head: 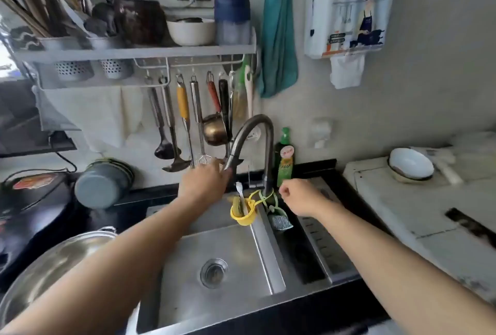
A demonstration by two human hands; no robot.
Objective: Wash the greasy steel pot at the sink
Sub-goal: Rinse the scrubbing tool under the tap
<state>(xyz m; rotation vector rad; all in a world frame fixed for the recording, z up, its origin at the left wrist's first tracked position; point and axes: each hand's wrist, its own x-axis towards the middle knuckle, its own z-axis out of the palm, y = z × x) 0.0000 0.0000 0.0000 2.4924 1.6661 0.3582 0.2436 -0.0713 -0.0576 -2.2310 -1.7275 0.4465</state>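
Gripping the curved grey steel faucet spout (236, 146) with my left hand (205, 180); my right hand (300, 196), fingers curled, empty, hovers beside the green detergent bottle (285, 157).

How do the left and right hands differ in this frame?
The left hand reaches up to the faucet spout and grips its head; the right hand sits lower, near the green soap bottle, fingers curled, seemingly holding nothing. Both arms are bare and stretch over the sink.
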